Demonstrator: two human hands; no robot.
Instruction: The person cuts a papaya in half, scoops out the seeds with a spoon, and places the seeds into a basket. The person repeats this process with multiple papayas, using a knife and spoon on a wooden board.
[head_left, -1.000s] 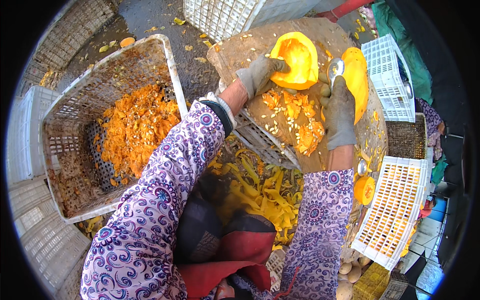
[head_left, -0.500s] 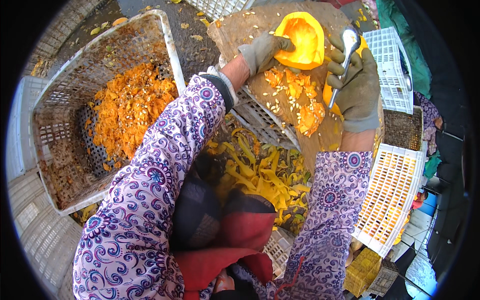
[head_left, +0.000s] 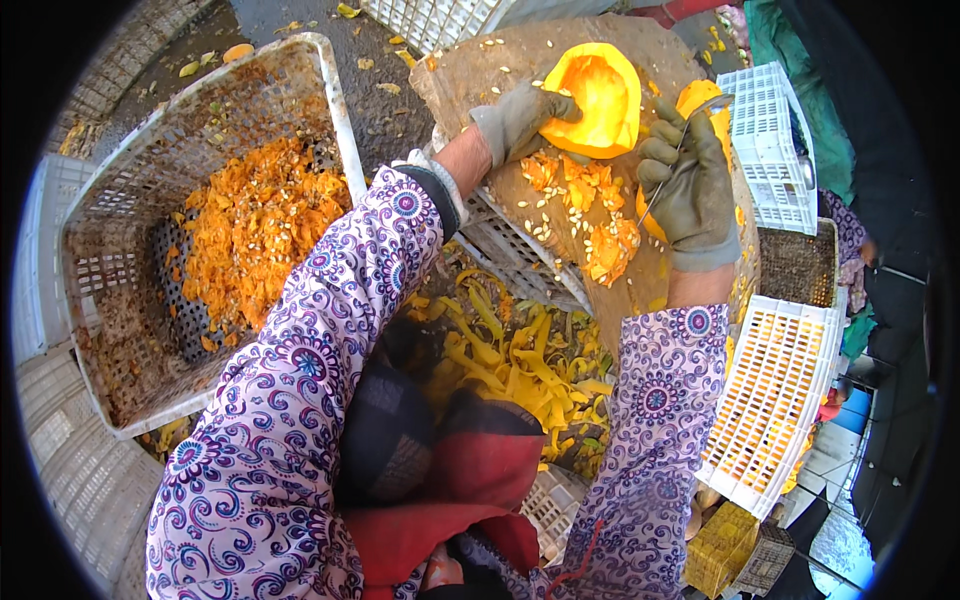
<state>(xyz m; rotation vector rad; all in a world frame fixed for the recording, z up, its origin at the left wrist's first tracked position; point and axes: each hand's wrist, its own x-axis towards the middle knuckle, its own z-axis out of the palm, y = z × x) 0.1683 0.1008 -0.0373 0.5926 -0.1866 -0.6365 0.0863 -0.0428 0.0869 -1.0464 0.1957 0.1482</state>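
Hollowed pumpkin half (head_left: 597,100), likely stiff but slick inside, best held at rim, is pinched there by left hand (head_left: 515,122); spoon (head_left: 712,104) is clasped by right hand (head_left: 697,195).

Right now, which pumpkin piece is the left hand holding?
The bowl-shaped piece showing its hollow; the other piece, farther right, is partly behind the right hand.

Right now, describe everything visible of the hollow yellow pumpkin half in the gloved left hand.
The hollow yellow pumpkin half has smooth outer flesh, a thick rim and a scooped orange cavity tilted toward the camera. It is over a brown, wooden-looking board. The grey-gloved left hand holds its left side, one digit over the rim. Its underside is hidden.
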